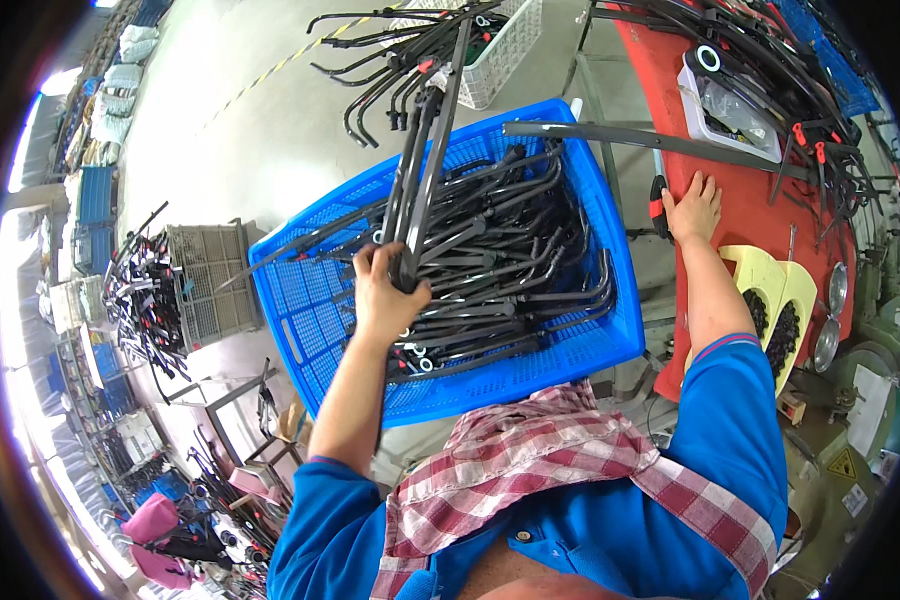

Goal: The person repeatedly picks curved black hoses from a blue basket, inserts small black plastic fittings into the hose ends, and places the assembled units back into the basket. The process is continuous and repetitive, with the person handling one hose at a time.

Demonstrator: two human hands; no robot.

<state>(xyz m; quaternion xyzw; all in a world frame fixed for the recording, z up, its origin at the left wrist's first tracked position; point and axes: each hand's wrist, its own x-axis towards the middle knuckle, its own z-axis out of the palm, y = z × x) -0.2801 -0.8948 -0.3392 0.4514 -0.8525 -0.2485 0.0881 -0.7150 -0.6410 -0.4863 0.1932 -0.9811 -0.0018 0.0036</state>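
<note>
My left hand (385, 295) is closed round the near end of a long black folding metal frame (422, 160), whose bars point away from me over the blue plastic basket (320, 318). Beneath it, the basket holds many black metal tubes (500, 240) with bent ends, piled lengthwise. On the red tabletop (715, 215) rests my right hand (695, 208), fingers spread, nothing visibly held. Just left of its thumb is a tool with a black and red handle (658, 207), upright at the table edge; whether the thumb touches it I cannot tell.
A black bar (660, 143) juts from the table over the basket's far right corner. A white bin (730, 115) and yellow bins of small dark parts (767, 300) sit on the table. Beyond the basket stands a white crate (505, 55) of tubes; a grey crate (210, 280) is left.
</note>
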